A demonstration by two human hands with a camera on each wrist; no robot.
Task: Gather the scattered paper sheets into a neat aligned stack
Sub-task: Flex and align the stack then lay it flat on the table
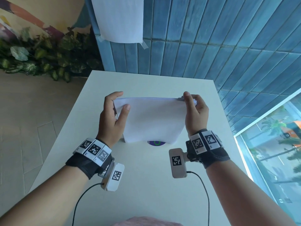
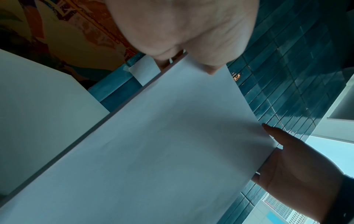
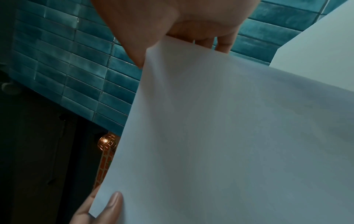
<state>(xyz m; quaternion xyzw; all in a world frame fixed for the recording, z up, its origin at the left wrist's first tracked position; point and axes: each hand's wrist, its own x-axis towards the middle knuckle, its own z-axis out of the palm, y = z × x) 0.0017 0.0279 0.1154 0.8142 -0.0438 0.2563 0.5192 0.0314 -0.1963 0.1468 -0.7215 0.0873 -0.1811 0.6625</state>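
A stack of white paper sheets (image 1: 151, 119) stands upright on its lower edge over the white table (image 1: 146, 82), held between both hands. My left hand (image 1: 114, 110) grips the stack's upper left corner, thumb on the near face and fingers behind. My right hand (image 1: 193, 106) pinches the upper right corner in the same way. In the left wrist view the paper stack (image 2: 162, 144) fills the frame, with the left thumb (image 2: 210, 66) on it and the right hand (image 2: 298, 174) at the far side. The right wrist view shows the paper stack (image 3: 220, 136) and the left hand (image 3: 103, 209) at its far corner.
A small purple and green round mark (image 1: 156, 143) on the table peeks out below the stack. A blue tiled wall (image 1: 211, 46) rises behind the table, with a white sheet (image 1: 120, 18) taped to it. Leafy plants (image 1: 40, 54) stand at left, a window (image 1: 276, 144) at right.
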